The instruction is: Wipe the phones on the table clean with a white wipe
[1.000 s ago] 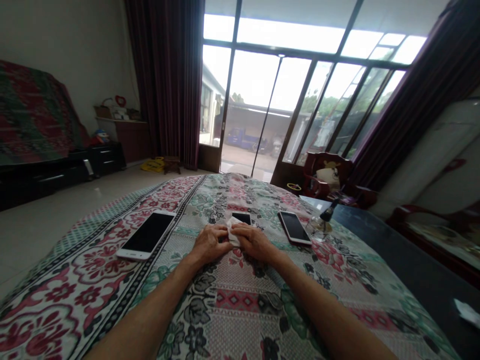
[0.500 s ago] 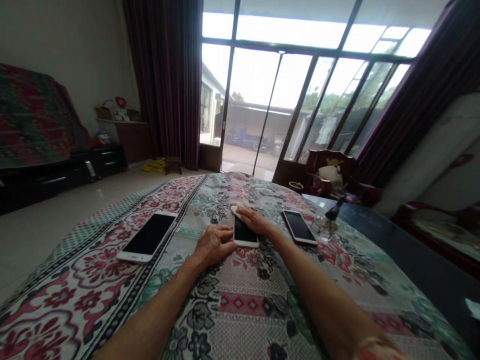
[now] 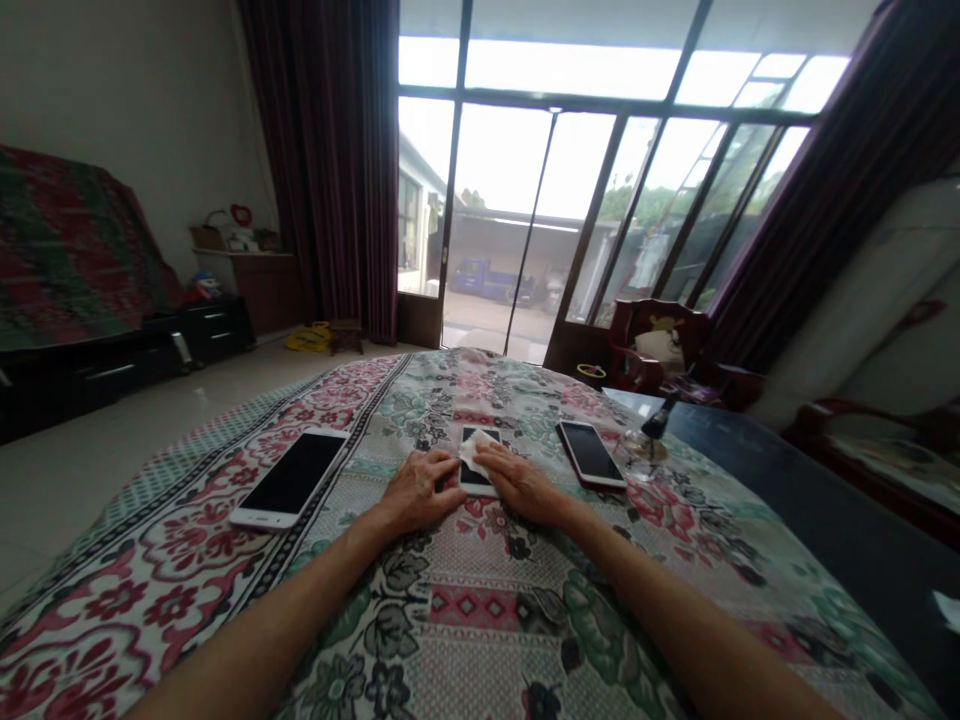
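A white-framed smartphone (image 3: 471, 480) lies flat on the patterned cloth in front of me, its dark screen partly hidden. My left hand (image 3: 421, 490) is at its left edge, thumb and curled fingers gripping that side. Under the fingers of my right hand (image 3: 521, 482) a crumpled white tissue (image 3: 474, 450) is pressed against the screen. To the left lies a larger white phone (image 3: 292, 478), screen up, and to the right another phone (image 3: 591, 453) with a dark screen and a reddish edge. Neither hand touches those two.
The flowered tablecloth (image 3: 480, 640) covers the surface beneath the phones. A clear glass object (image 3: 637, 453) with a dark upright part stands right of the phones. Beyond it is a dark tabletop (image 3: 757, 470). A wooden chair (image 3: 652, 340) stands near the glass doors.
My right hand has drawn the tissue down the screen from the phone's top edge toward me, uncovering the upper end. My left hand stays at the phone's left edge.
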A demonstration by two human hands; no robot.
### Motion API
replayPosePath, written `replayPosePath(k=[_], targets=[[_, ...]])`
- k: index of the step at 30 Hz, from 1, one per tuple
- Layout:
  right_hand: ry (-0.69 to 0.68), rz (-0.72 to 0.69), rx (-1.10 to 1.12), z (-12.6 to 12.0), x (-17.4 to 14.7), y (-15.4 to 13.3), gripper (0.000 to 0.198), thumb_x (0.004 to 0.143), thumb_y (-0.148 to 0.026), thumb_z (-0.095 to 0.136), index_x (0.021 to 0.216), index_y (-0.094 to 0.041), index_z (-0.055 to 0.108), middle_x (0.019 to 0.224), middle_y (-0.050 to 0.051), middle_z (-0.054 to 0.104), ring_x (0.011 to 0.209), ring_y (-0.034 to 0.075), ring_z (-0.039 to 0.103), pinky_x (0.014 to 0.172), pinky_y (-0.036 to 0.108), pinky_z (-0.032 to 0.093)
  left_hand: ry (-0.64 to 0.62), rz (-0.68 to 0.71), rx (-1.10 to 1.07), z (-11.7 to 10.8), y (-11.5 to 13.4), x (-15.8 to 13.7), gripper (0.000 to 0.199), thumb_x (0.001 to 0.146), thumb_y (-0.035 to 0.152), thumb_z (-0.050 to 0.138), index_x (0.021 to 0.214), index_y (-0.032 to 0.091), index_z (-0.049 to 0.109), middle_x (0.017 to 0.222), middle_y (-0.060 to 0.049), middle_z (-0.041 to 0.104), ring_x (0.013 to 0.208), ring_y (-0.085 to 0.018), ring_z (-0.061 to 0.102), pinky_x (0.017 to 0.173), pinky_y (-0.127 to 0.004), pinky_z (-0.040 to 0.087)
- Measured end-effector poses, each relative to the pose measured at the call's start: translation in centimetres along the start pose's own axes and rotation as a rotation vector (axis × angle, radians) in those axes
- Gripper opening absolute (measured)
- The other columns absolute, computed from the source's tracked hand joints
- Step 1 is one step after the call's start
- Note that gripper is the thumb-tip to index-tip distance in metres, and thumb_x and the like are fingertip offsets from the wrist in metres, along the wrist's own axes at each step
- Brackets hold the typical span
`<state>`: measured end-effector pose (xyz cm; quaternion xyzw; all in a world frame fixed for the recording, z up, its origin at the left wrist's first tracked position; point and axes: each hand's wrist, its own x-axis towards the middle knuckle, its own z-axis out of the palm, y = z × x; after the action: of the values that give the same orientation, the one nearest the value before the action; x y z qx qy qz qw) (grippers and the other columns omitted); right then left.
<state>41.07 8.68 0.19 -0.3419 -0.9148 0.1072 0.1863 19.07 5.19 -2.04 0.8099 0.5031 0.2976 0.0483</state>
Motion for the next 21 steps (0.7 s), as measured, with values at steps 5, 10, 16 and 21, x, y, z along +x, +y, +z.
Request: replayPosePath(k=[5,10,16,21], targets=[[0.073,-0.052,0.058,0.0,-0.4,-0.7,0.039,0.093,-0.015,0.038,0.124,-0.026,0.060,0.142,0.002,0.049,0.135,0.019,0.040,0.111,0.042,0.035,-0.024,0.056,0.033,-0.5,-0.2,0.1,0.034,0.078,0.039,0.065,0.109,0.024,0.070,0.116,-0.004,0.066,0.098,-0.025,0.058,0.091,-0.040,0.047],[0.136,-0.089,0.075,0.3,-0.2,-1.1,0.036,0.088,-0.013,0.043,0.110,-0.026,0.067,0.123,0.002,0.065,0.123,0.019,0.052,0.105,0.040,0.041,-0.036,0.037,0.022,-0.7,0.0,0.2,0.033,0.077,0.039,0.066,0.106,0.025,0.071,0.115,-0.005,0.066,0.099,-0.025,0.058,0.090,-0.041,0.046],[0.083,-0.215,0.048,0.5,-0.4,-2.1,0.031,0.086,-0.012,0.046,0.105,-0.023,0.068,0.115,0.004,0.068,0.109,0.017,0.059,0.097,0.034,0.045,-0.050,0.035,0.000,-0.5,-0.3,0.4,0.036,0.076,0.033,0.065,0.112,0.026,0.068,0.121,-0.005,0.063,0.104,-0.025,0.058,0.094,-0.041,0.044],[0.079,-0.211,0.045,0.4,0.0,-1.6,0.032,0.088,-0.012,0.045,0.111,-0.024,0.065,0.120,0.004,0.066,0.114,0.018,0.056,0.100,0.035,0.042,-0.067,0.032,-0.001,-0.5,-0.6,0.4,0.038,0.077,0.038,0.064,0.112,0.025,0.068,0.124,-0.006,0.062,0.106,-0.025,0.058,0.096,-0.041,0.044]])
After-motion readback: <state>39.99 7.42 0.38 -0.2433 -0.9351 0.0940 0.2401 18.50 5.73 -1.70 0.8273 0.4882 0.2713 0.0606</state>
